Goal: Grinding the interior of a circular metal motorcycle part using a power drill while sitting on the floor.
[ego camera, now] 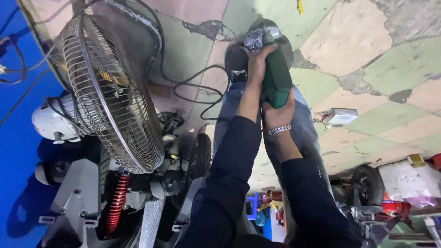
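Worn floor tiles in faded green, pink and cream, cracked and patched with dark stains, fill the upper half of the view, with black cables looping across them toward 11 o'clock. At the centre, toward 12 o'clock, the person holds a green-bodied angle grinder with a grey metal head out in front, above the floor and over a leg in blue jeans.

The left hand is clenched around the upper part of the tool, near its grey head, the grip closed on the casing. The right hand, with a silver chain bracelet at the wrist, is wrapped around the lower end of the green body, its grip likewise tight on the grinder. Both forearms wear dark navy sleeves that run down toward 6 o'clock.

At 9 o'clock stands a round wire-cage electric fan with a white motor housing, tilted, in front of a blue wall. Below it, toward 7 o'clock, a red coil spring shock absorber sits among grey metal vehicle parts. At 3 o'clock a small silver rectangular box with coloured wires lies on the tiles, well apart from the hands. A small black rubber wheel shows at 4 o'clock.
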